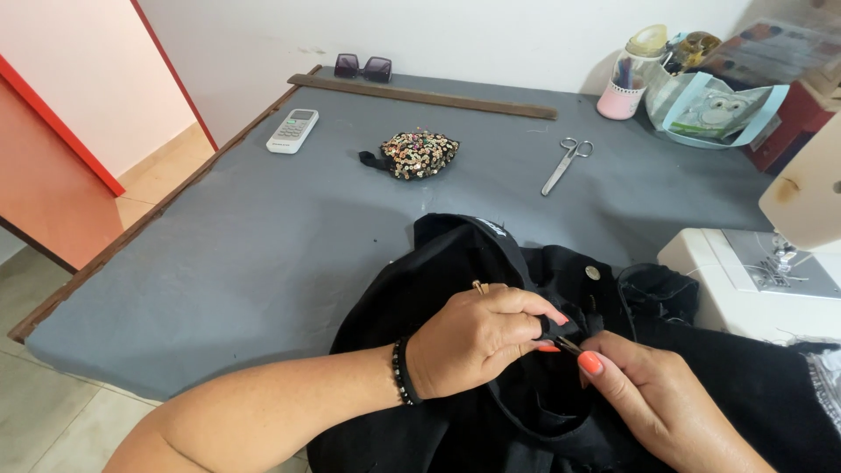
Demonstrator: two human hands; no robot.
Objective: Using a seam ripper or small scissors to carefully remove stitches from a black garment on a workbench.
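1. Pinching a fold of the black garment (701, 377), the left hand (477, 342) grips firmly.
2. Right hand (653, 398) grasps a thin metal tool (568, 345) against the cloth, which lies bunched on the grey table (245, 254).
3. Work looks midway; scissors (565, 163) lie untouched.

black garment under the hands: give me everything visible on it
The black garment looks like heavy woven cloth, maybe denim, bunched in a rumpled heap at the near edge of the grey table. A round metal button shows near a folded band. The left hand pinches a small fold of it; the right hand holds a thin tool to that spot. Its right side lies against the white sewing machine.
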